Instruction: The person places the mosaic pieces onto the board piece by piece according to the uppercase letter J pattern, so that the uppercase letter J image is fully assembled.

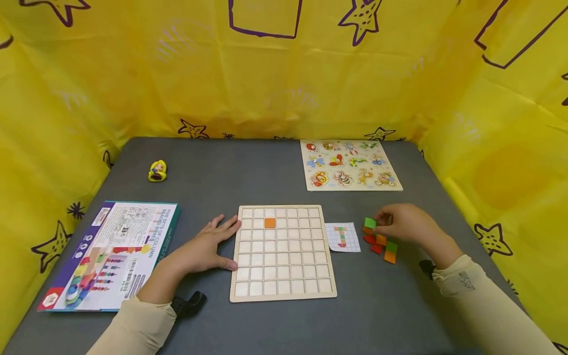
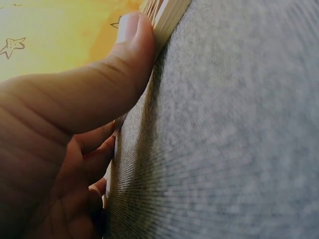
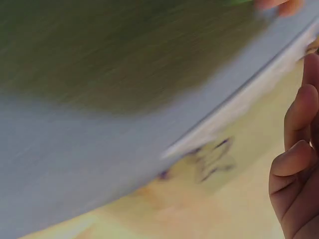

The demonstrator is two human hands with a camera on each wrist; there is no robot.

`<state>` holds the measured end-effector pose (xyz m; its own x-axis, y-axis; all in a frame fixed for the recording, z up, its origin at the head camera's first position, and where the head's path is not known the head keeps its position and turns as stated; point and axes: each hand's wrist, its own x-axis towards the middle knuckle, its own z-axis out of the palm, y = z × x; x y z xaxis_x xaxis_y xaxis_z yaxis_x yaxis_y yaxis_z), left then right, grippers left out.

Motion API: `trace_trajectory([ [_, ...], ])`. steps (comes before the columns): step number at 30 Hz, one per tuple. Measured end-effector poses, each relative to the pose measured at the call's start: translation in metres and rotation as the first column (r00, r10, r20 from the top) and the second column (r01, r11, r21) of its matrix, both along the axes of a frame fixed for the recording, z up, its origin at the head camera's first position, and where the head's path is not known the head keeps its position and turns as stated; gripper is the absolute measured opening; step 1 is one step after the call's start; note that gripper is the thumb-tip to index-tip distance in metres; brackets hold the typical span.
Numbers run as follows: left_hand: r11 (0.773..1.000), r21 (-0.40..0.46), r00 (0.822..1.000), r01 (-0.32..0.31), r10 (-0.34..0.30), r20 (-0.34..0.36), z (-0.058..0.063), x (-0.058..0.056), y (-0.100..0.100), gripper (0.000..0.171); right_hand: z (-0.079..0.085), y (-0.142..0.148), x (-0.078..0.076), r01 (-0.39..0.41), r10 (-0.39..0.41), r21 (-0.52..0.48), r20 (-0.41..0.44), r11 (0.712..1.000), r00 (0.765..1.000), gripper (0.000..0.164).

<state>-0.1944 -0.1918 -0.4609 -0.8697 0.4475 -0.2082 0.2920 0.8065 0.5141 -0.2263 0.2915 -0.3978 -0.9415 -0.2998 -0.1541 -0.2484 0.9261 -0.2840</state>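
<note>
A square wooden grid board (image 1: 284, 298) lies in front of me. One orange square tile (image 1: 269, 223) sits in a cell of its second row, left of the middle. My left hand (image 1: 201, 249) rests at the board's left edge with fingers spread. In the left wrist view its thumb (image 2: 134, 55) presses against the board's side. My right hand (image 1: 406, 224) pinches a green square tile (image 1: 370, 223) between thumb and forefinger, over the loose pile. That pile holds red pieces (image 1: 376, 248), orange tiles (image 1: 390, 257) and another green tile (image 1: 391, 246).
A paper pattern card (image 1: 348, 244) lies between board and pile, showing a coloured figure on a grid. An insect puzzle board (image 1: 352, 165) is at the back right. A boxed toy set (image 1: 106, 256) lies on the left, with a small yellow figurine (image 1: 157, 171) behind it.
</note>
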Motion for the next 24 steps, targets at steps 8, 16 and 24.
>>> trace_trajectory([
  [8, 1.0, -0.001, 1.0, -0.003, 0.003, 0.022, 0.002, 0.002, 0.002, 0.108, -0.007, -0.104, -0.025, -0.23, 0.231, 0.024, -0.07, 0.973, 0.97, 0.02],
  [16, 1.0, -0.009, 0.999, -0.006, 0.006, 0.035, 0.006, 0.0, 0.004, 0.107, -0.018, -0.171, -0.049, -0.32, 0.32, 0.051, 0.004, 0.946, 0.947, 0.017],
  [24, 1.0, -0.013, 0.998, -0.018, 0.019, 0.052, 0.006, 0.001, 0.003, 0.106, -0.022, -0.187, -0.051, -0.325, 0.325, 0.034, 0.02, 0.945, 0.946, 0.018],
])
